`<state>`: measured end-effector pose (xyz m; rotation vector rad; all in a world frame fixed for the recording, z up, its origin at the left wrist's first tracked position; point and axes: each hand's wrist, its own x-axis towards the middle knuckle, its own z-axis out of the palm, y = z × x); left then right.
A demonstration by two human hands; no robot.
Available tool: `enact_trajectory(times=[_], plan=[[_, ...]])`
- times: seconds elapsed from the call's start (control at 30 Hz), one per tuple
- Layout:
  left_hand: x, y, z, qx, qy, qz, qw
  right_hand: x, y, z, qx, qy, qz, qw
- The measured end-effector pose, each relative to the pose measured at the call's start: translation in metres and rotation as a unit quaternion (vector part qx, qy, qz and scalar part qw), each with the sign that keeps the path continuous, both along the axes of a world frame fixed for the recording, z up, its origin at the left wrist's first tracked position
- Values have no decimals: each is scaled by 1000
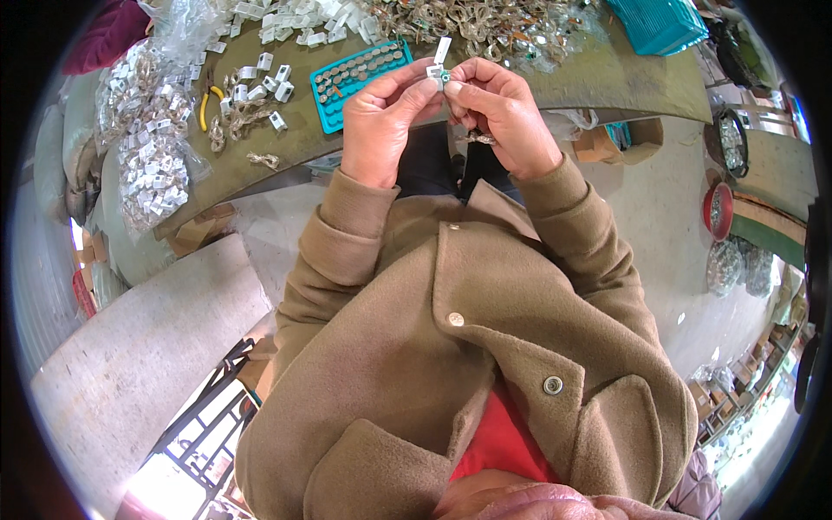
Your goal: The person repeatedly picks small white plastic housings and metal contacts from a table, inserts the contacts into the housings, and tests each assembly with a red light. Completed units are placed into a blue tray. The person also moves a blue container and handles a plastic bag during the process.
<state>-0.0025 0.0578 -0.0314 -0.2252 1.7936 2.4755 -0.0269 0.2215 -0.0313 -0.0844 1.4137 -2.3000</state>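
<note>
Above the table's near edge, my left hand (381, 123) pinches a small white plastic case (437, 71) whose lid stands up. My right hand (501, 111) meets it there, thumb and fingers closed on a tiny green circuit board (446, 76) at the case's right side. Below the right fingers hangs a bundle of thin wire (481, 138). Just left of my left hand lies a teal tray (332, 119) with rows of round silver button cells (371, 61).
Yellow-handled pliers (204, 111) lie left of the tray near loose white cases (282, 90) and wire bundles (251, 113). Plastic bags of cases (154, 165) stand at the left. A wire pile (468, 26) and blue basket (663, 30) are at the back. Another person's sleeve (108, 35) shows far left.
</note>
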Motion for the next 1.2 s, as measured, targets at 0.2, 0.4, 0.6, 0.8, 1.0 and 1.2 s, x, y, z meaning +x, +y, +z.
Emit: enact_trajectory(times=[0.2,0.4,0.6,0.8,1.0,1.2], plan=[[3,10,-12,-177,154,50,971,-1,-4,1,54,47,-15,997],[5,25,-21,-152,162,58,973,-4,-8,-5,88,87,-67,990],[4,13,-6,-17,-23,38,999,1,-9,-3,124,104,-61,985],[3,0,5,-60,-47,41,996,4,-8,3,133,161,-17,978],[5,-10,15,54,-109,31,992,6,-13,2,133,234,-89,959],[7,-16,11,171,-100,15,980,11,-18,2,-139,-33,-29,989]])
